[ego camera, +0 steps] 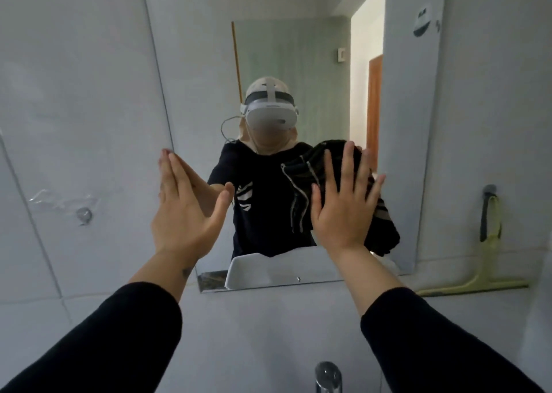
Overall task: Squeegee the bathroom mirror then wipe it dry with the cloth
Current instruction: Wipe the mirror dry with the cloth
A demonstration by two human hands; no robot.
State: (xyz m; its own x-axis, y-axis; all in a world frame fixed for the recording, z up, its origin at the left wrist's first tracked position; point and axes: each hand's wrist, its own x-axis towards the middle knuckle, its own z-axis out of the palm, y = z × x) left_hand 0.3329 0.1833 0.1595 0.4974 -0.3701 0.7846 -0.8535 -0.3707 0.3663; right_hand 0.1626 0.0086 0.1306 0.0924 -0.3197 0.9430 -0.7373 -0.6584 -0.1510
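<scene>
Head view: one wide-angle look forward at a tiled bathroom wall, both arms in black sleeves reaching up toward it.
Mirror (298, 63): a frameless pane fixed to the pale wall tiles (74, 93), tilted in the frame by the lens; it reflects a person in a dark top wearing a white headset, a doorway and a wooden pole behind.
Left hand (186, 210): released, fingers straight and held together, thumb spread; the fingertips meet their own reflection at the mirror's left edge, so the hand touches the glass there.
Right hand (343, 204): flat and spread wide, fingers straight, pressing the cloth against the glass in the mirror's lower right part; nothing is curled round the fabric.
Cloth (304, 189): dark with pale stripes, bunched between the right palm and the mirror, its folds hanging below and to the right of the hand, doubled by the reflection.
Squeegee (490, 261): yellow-green with a dark grip, hanging from a hook on the tiles just right of the mirror, blade at the bottom, apart from both hands.
Tap (328, 376): chrome, at the bottom edge between the forearms.
Wall hook (84, 214): small metal fitting on the tiles left of the mirror.
</scene>
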